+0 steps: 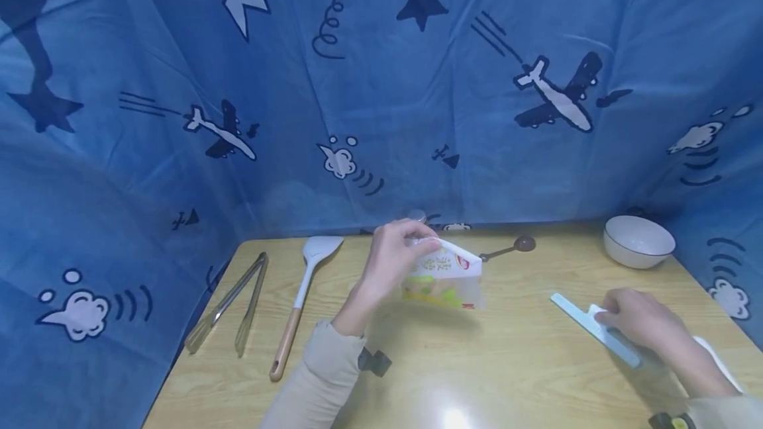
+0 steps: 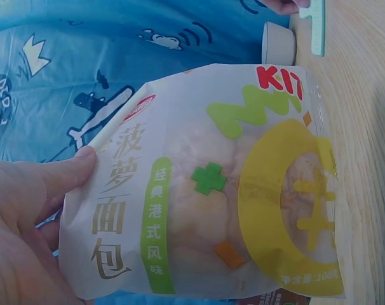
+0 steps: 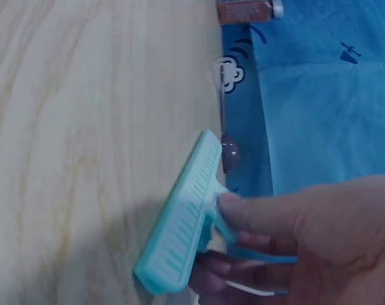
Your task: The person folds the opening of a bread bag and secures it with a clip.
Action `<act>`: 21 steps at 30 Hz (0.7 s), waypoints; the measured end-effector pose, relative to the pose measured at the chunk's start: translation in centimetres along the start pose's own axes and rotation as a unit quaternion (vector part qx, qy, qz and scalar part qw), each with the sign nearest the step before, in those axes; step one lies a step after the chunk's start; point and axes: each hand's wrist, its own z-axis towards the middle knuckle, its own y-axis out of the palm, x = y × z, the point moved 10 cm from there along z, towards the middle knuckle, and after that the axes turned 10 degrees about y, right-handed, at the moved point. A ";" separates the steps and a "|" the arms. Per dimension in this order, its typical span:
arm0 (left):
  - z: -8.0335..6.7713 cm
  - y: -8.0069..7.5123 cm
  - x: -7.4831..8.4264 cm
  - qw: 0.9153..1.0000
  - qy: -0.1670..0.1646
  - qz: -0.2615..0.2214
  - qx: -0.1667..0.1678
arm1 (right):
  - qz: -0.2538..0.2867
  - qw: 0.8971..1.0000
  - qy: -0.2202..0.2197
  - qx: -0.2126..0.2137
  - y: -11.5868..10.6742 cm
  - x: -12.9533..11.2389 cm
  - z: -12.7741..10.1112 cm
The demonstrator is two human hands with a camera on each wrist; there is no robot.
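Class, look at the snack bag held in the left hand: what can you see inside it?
Through the clear part of the bag, pale, rounded bread shows. The printed white and yellow-green areas cover the rest, so the number of pieces cannot be told. The left hand pinches the bag's top.

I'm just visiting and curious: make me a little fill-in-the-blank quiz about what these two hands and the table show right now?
1. The left hand holds a bag of ____ by its top.
2. The right hand pinches a light blue ____.
3. The white bowl stands at the table's far ____ corner.
4. The tongs lie ____ of the spatula.

Missing words: bread; clip; right; left
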 end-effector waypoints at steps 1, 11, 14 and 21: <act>0.0 0.0 0.0 1.000 0.000 0.000 0.000 | 0.005 1.000 -0.007 0.003 -0.1 -0.2 0.1; -0.2 0.2 -0.3 1.000 -0.009 0.004 -0.007 | 0.131 0.990 -0.033 -0.026 -0.1 -1.4 0.2; -0.3 0.3 -0.3 1.000 -0.007 0.006 -0.007 | 0.134 0.990 -0.036 -0.030 -0.3 -1.6 0.2; -0.4 0.4 -0.1 1.000 0.001 0.005 -0.002 | 0.124 0.989 -0.060 0.050 -2.2 -2.7 -0.4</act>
